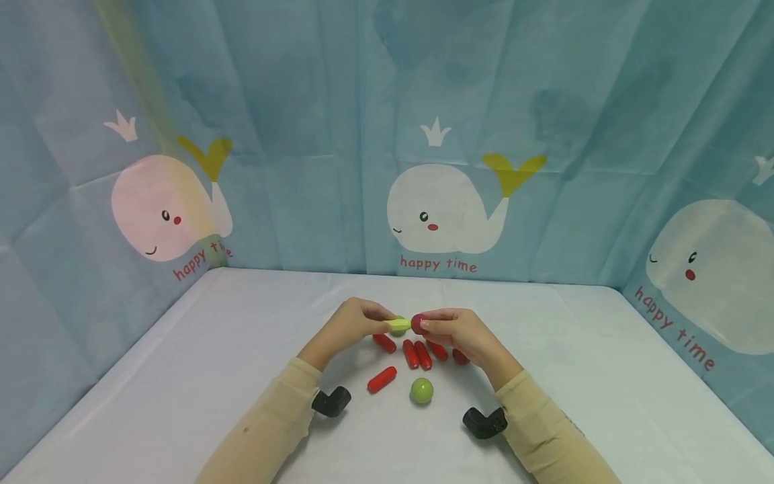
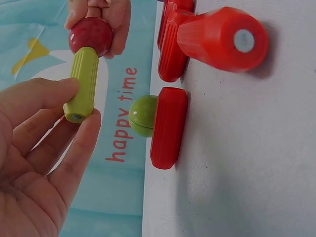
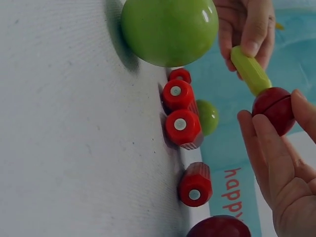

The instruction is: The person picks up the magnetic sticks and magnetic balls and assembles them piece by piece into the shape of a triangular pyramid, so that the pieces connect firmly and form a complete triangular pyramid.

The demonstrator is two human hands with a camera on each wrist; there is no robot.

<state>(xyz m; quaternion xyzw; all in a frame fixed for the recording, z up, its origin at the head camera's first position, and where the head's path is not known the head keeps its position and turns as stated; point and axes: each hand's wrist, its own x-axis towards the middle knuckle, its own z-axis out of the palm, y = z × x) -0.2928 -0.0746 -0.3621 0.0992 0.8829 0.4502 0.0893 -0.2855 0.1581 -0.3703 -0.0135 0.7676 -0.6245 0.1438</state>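
Observation:
My left hand [image 1: 357, 319] pinches a yellow-green ridged magnetic stick [image 2: 84, 84] between thumb and fingers, with a metal disc showing at its lower end in the left wrist view. Opposite it, my right hand [image 1: 464, 332] holds a dark red ball [image 3: 273, 110] by thumb and fingertips. The stick's far end meets the ball above the table. Below the hands lie several red ridged sticks [image 1: 410, 354] with metal discs in their ends. One green ball [image 1: 422, 390] sits nearer to me, and another green ball [image 3: 207, 117] is behind the red sticks.
A second dark red ball [image 3: 219, 228] rests by the right side of the red sticks. Black wrist camera mounts [image 1: 332, 402] stick out from both sleeves. The white table [image 1: 181, 376] ends at a blue curtain [image 1: 302, 202] printed with whales.

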